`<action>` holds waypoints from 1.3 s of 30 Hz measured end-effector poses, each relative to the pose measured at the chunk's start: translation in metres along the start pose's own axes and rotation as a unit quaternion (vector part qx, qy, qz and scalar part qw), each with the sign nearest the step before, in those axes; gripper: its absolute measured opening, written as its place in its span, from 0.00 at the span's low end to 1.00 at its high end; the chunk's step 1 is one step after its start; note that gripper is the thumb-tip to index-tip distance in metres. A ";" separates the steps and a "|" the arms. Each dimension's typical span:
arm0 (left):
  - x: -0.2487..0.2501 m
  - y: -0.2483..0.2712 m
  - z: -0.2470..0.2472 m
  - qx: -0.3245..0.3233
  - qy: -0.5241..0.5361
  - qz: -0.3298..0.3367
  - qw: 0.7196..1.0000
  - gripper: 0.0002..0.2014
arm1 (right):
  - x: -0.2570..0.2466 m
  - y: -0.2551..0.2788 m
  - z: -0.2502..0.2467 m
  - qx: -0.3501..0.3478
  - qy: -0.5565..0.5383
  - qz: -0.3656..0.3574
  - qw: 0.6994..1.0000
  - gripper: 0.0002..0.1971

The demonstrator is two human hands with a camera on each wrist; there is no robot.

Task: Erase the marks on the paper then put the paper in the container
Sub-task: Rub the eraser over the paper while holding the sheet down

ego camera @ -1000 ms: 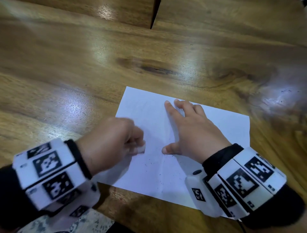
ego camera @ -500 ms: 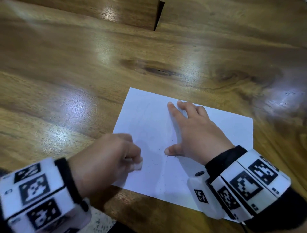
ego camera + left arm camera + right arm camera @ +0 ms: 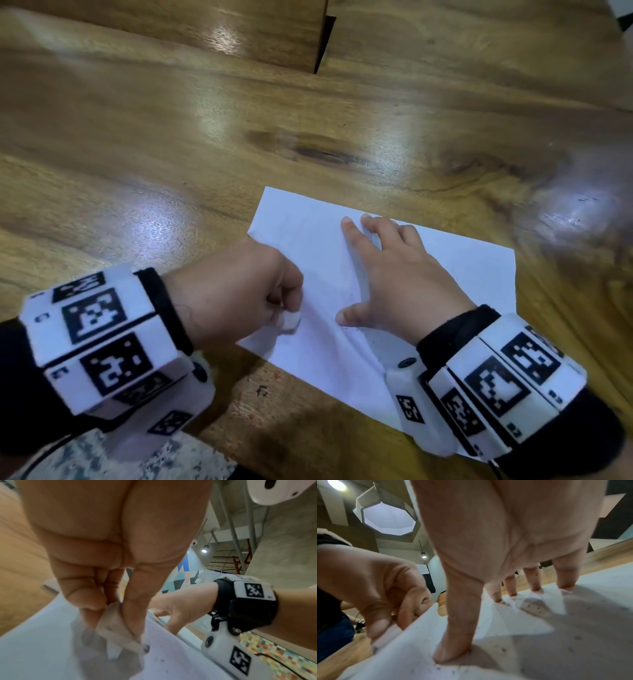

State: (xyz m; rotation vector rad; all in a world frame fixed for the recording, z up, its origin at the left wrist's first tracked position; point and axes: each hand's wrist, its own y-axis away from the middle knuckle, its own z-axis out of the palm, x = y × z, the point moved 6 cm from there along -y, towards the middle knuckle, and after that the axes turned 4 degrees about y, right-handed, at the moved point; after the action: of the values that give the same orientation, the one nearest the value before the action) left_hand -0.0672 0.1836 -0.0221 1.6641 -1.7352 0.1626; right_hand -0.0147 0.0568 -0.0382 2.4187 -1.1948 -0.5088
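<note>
Lying on the wooden bench (image 3: pixel 171 164), the paper (image 3: pixel 308 240) bears no readable writing; the right hand (image 3: pixel 400 277) presses it flat-fingered, the left hand (image 3: pixel 236 291) pinching an eraser (image 3: pixel 289 322) against it.

Most of the eraser (image 3: pixel 290 321) is hidden inside the grip of the left hand (image 3: pixel 236 291); only a blurred white end is seen in the head view. The near left part of the paper (image 3: pixel 308 240) is covered by that hand, and its near right corner by the right wrist mount (image 3: pixel 479 387). Remaining marks cannot be told apart from dark specks. The surface (image 3: pixel 171 154) is cut off at every edge.
</note>
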 end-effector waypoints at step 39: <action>-0.003 -0.055 -0.042 0.129 -0.022 -0.052 0.990 0.07 | -0.009 -0.008 0.010 -0.019 -0.040 0.000 0.999 0.62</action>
State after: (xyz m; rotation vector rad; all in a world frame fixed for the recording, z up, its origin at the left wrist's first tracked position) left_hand -0.0005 0.2004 -0.0134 1.9535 -1.7115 0.3143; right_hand -0.0192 0.0668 -0.0491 2.3865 -1.2075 -0.6268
